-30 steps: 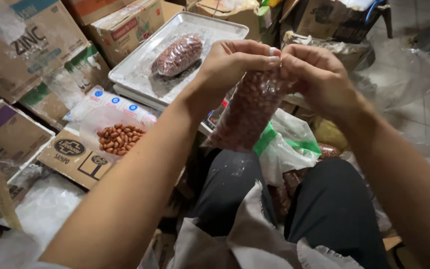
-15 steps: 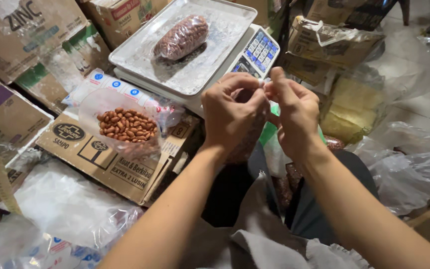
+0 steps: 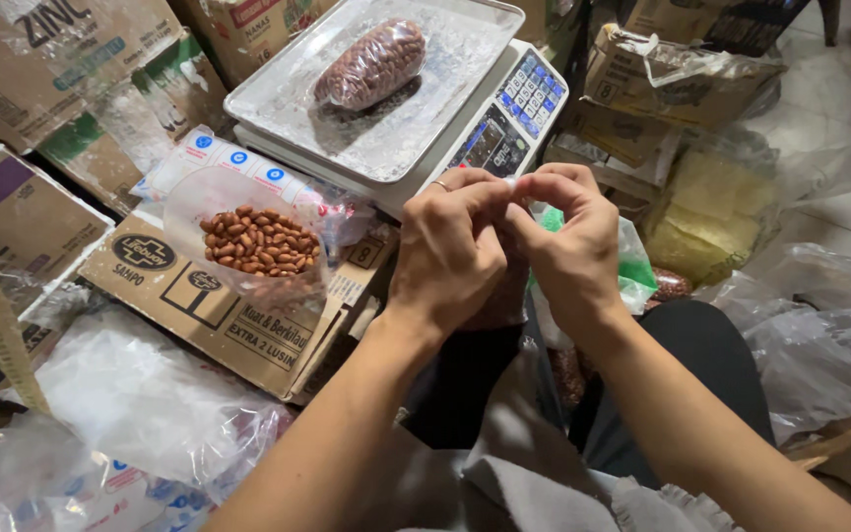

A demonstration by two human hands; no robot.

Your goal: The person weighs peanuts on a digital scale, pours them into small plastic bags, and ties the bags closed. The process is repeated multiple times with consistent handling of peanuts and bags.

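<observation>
Cluttered floor, scale (image 3: 504,118) ahead; left hand (image 3: 450,251), right hand (image 3: 568,246) pinch bag of peanuts (image 3: 504,296) neck.

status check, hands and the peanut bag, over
Left hand and right hand both pinching the bag top. Bag mostly hidden behind hands. Nothing blocking.

Left hand (image 3: 448,251) and right hand (image 3: 571,241) meet at frame centre, fingertips pinching the neck of a small peanut bag (image 3: 504,296), mostly hidden behind them. Upper centre: sealed peanut packet (image 3: 370,63) on scale tray (image 3: 445,69). Left: open container of peanuts (image 3: 256,241) on flattened cardboard (image 3: 219,315)
</observation>
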